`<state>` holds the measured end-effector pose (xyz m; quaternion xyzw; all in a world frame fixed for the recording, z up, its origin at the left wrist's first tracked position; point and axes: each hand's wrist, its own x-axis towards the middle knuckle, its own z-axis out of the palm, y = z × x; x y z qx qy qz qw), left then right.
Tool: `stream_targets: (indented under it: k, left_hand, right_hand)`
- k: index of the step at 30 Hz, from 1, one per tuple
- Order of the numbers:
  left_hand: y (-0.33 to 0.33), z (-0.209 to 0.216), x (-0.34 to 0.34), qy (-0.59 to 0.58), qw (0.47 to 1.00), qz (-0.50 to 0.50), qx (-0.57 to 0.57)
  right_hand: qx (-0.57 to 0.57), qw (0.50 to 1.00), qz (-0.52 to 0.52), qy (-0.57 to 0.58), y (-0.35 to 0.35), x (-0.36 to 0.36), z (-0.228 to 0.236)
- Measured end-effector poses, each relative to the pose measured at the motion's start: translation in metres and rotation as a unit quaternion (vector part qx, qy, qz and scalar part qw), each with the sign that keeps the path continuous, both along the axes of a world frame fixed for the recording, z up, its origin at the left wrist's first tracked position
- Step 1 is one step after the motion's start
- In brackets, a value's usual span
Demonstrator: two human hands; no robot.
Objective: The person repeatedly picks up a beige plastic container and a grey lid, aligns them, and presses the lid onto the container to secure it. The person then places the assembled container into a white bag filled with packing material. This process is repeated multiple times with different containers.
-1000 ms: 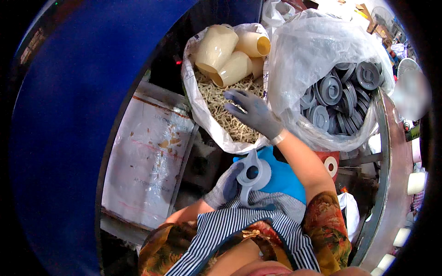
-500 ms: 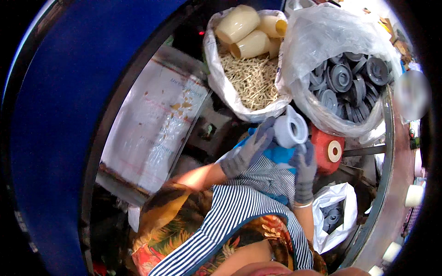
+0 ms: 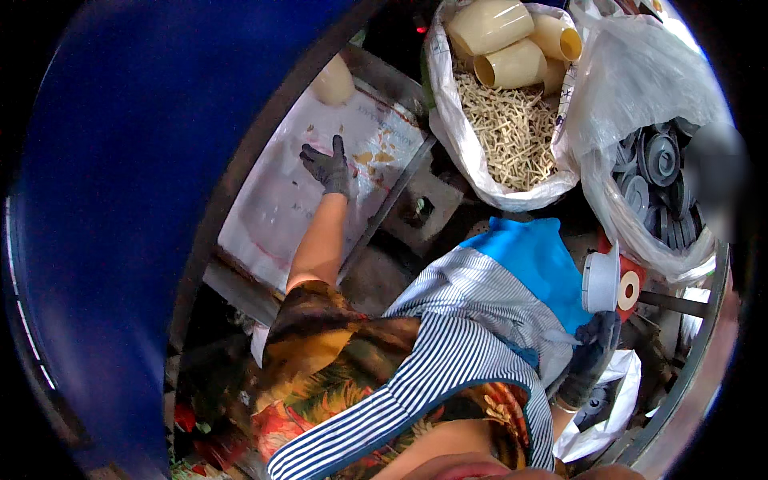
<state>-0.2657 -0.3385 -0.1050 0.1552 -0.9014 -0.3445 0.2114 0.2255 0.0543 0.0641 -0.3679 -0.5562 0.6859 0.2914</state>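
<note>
- The left hand [image 3: 329, 168], in a dark grey glove, is extended at 11 o'clock with fingers spread wide; nothing is held.
- At 12 o'clock from it, a cream rounded vessel [image 3: 334, 84] is noted at the far end of the tray covered in pale plastic film [image 3: 272, 216]; part is hidden by the dark rim, and contact has not been made.
- At 4 o'clock, the right hand [image 3: 592, 344], also gloved, is closed on the lower part of a grey round plastic fitting with projecting lugs [image 3: 602, 282].
- The fitting is held beside the blue cloth [image 3: 532, 248], near the red block [image 3: 628, 290].
- In the inspector's judgement, the vessel's rounded side is best met with a broad palm, as a fingertip pinch could slip.
- The brown flecks [image 3: 364, 158] on the film are best kept off the glove.
- The fitting should be kept level and steady, with its lugs held away from the cloth to avoid snagging.
</note>
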Motion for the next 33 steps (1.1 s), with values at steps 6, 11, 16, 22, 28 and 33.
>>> stream_targets:
  k: [6, 11, 16, 22, 28, 33]
  left_hand:
    - [0.029, 0.024, -0.113, 0.146, 0.972, -0.008, -0.185]
    - [0.051, 0.048, -0.189, 0.093, 0.914, -0.193, -0.344]
    - [0.075, 0.088, -0.141, -0.140, 0.886, -0.277, -0.345]
    - [0.030, 0.128, 0.066, -0.131, 0.726, -0.272, 0.618]
    - [0.116, 0.140, 0.242, -0.299, 0.430, -0.479, 0.705]
    - [0.170, 0.035, 0.263, -0.215, 0.600, -0.754, 0.157]
  right_hand:
    - [0.064, 0.989, -0.081, -0.111, -0.011, -0.036, 0.030]
    - [0.012, 0.995, -0.024, -0.092, -0.008, -0.041, 0.029]
    - [-0.032, 0.996, -0.037, -0.071, -0.011, -0.036, 0.029]
    - [0.045, 0.998, -0.022, -0.035, -0.007, -0.043, 0.045]
    - [0.099, 0.978, 0.168, 0.081, -0.014, -0.082, 0.043]
    - [0.229, 0.955, 0.189, 0.011, 0.022, -0.040, -0.017]
